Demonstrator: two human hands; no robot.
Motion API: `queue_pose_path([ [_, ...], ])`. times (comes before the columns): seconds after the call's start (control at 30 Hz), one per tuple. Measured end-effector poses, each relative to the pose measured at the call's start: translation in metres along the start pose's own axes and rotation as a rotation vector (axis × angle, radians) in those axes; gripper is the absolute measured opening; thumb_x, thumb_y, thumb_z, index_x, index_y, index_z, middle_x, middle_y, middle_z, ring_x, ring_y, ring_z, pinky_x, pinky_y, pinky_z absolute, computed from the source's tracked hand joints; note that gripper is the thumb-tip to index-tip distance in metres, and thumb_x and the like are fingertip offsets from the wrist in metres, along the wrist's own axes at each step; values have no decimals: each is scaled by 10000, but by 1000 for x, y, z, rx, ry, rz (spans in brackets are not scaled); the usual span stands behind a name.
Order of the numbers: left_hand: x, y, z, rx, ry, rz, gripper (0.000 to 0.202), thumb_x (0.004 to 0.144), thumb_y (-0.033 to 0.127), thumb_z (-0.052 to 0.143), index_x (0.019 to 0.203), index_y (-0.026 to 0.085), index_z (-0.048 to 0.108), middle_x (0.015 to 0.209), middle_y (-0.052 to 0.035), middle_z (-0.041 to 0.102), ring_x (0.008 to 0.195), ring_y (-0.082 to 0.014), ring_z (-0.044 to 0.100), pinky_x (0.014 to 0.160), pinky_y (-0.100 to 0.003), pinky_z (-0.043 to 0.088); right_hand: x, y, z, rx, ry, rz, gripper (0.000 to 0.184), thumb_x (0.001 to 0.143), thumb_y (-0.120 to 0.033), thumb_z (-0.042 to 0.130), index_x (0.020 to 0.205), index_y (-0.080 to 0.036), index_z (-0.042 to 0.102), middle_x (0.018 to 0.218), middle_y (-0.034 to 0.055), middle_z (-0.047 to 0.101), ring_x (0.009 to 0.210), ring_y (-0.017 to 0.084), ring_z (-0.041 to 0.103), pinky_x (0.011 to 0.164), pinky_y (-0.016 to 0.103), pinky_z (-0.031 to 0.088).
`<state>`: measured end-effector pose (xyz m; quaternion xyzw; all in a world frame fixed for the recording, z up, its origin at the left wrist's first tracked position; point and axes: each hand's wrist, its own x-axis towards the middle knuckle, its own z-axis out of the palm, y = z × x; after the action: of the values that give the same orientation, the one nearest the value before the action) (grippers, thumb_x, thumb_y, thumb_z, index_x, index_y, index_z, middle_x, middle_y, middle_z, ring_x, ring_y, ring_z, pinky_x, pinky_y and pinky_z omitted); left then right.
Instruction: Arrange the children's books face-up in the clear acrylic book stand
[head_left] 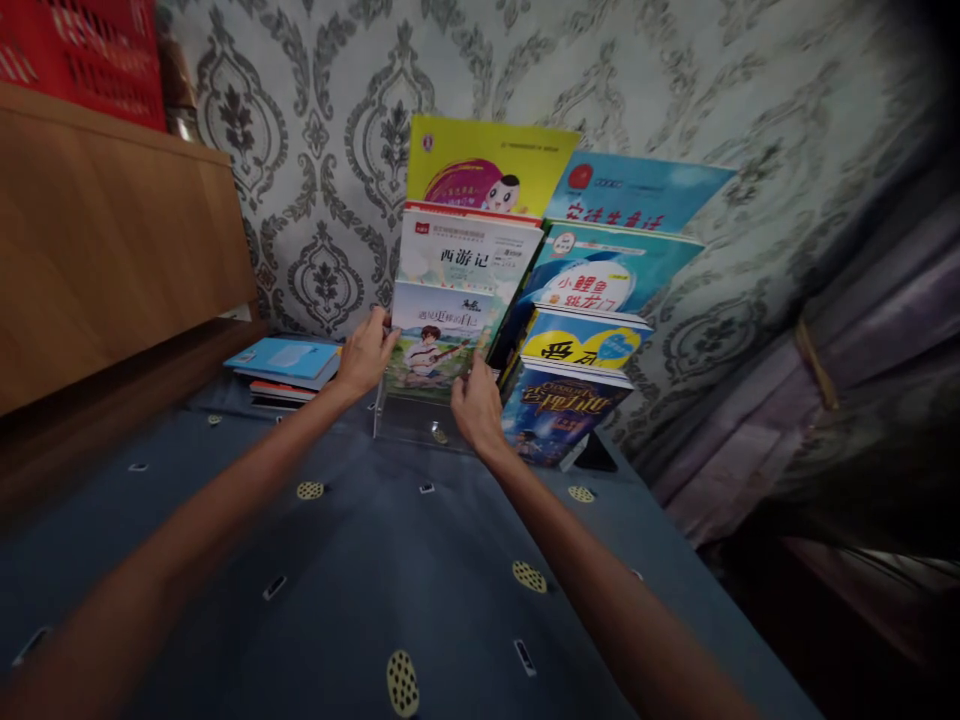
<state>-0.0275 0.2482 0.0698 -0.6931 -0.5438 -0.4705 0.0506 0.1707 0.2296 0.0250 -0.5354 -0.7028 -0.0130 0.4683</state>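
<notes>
A clear tiered stand (409, 425) against the patterned wall carries two columns of children's books. My left hand (365, 352) grips the left edge of the front book in the left column (435, 340), whose cover shows a child sitting on grass. My right hand (475, 402) holds that book's lower right corner, fingers curled on it. Behind it stand a white book (465, 255) and a yellow one (487, 165). The right column holds several blue and yellow books (592, 340).
A small stack of flat books (289, 365) lies left of the stand on the blue dotted cloth (360, 580). A wooden cabinet (105, 230) rises on the left with a red crate (82, 55) on top. Dark curtains (825, 400) hang at right.
</notes>
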Motion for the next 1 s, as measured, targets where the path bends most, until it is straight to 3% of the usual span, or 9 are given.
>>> queue_pose_path([
  [0.2,-18,-14,4,-44,-79,-8,283,959,265,545,1209,155,469,1036,-95,667,909,-213,667,846,-339,496,-12,-16,-6,-78,33,-166,546,896,-183,428,1434,-90,440,1289,236,529,1190,359,522,1005,543,444],
  [0.33,-37,-42,-3,-24,-143,29,331,1039,373,347,1244,143,468,1089,-93,676,988,-164,663,866,-280,498,-13,-22,-6,-95,-73,-314,519,899,-139,412,1411,-146,500,1300,191,563,1197,337,502,1028,535,422],
  [0.4,-44,-64,-10,40,-131,-14,370,1038,394,333,1219,123,507,1154,-148,666,1095,-216,633,951,-340,481,-12,-20,-4,-79,-89,-327,531,899,-143,417,1425,-165,490,1320,182,564,1205,338,494,1027,544,419],
  [0.47,-48,-88,-18,156,-131,-80,447,996,433,428,1236,68,525,1277,-255,602,1261,-334,535,1067,-482,397,-14,-17,-3,-61,-88,-327,544,898,-144,419,1437,-179,478,1329,171,566,1217,337,490,1032,551,413],
  [0.57,-47,-122,-30,504,-363,-224,684,935,567,488,1391,58,448,1495,-312,419,1425,-435,342,1120,-630,269,-18,-14,-3,-44,-103,-326,552,890,-137,425,1437,-187,477,1323,160,576,1232,333,487,1046,545,402],
  [0.63,-44,-138,-36,596,-514,-271,706,942,624,422,1411,96,452,1518,-287,412,1432,-436,332,1102,-674,258,-20,-15,-5,-40,-119,-323,551,885,-132,426,1430,-188,484,1321,159,579,1231,332,487,1041,535,409],
  [0.73,-41,-146,-44,624,-622,-225,683,939,669,383,1377,160,505,1478,-242,483,1373,-431,411,1070,-722,249,-24,-19,-9,-36,-139,-320,541,884,-124,414,1417,-171,497,1314,166,581,1221,334,492,1021,523,429],
  [0.87,-50,-145,-60,654,-681,-66,634,908,624,498,1379,199,515,1445,-218,525,1320,-439,468,1069,-745,204,-29,-22,-14,-20,-158,-323,544,889,-121,407,1424,-169,489,1285,158,589,1201,330,503,1018,526,442],
  [1.0,-60,-147,-77,676,-710,60,509,933,351,458,1418,199,496,1429,-182,553,1299,-372,515,1081,-578,339,-36,-23,-20,-5,-173,-322,538,889,-124,409,1419,-155,490,1277,153,592,1190,317,509,1030,507,456],
])
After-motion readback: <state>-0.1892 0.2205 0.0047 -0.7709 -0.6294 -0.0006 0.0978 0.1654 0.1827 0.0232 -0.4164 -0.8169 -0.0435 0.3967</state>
